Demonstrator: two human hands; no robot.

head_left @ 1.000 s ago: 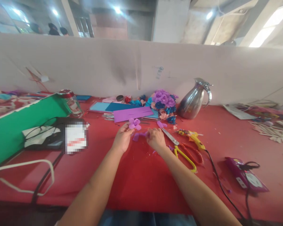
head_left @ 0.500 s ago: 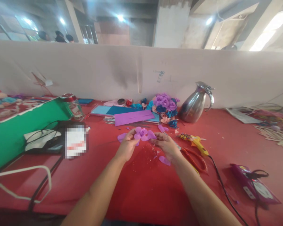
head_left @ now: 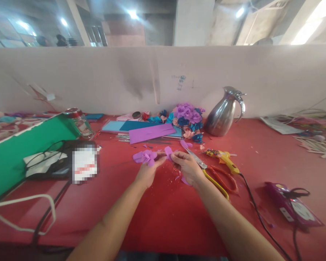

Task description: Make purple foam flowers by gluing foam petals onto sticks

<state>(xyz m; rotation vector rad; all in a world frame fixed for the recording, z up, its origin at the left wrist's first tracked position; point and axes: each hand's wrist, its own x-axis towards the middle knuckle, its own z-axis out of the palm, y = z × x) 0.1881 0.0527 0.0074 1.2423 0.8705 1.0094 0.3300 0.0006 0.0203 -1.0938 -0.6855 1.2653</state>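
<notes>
A purple paper flower [head_left: 146,157] is gripped in my left hand [head_left: 148,174], its petals turned to the left. My right hand [head_left: 189,167] pinches a loose purple paper petal [head_left: 168,152] between thumb and fingers, just right of the flower and apart from it. Both hands are close together above the red table. Another purple petal [head_left: 186,144] lies beyond my right hand, and part of one [head_left: 184,180] shows beneath it. Scissors [head_left: 221,180] with red and yellow handles lie right beside that hand, and behind them is a yellow glue gun [head_left: 229,164].
Behind my hands are a purple paper strip [head_left: 152,133], blue sheets [head_left: 111,126] and a bunch of paper flowers [head_left: 187,116]. A metal jug [head_left: 221,114] stands back right, a glass jar [head_left: 83,125] back left. A purple pouch [head_left: 288,206] and a cord lie right.
My left hand has tilted the flower and moved it left, away from my right hand. A single petal now shows in my right fingers. The view has shifted slightly.
</notes>
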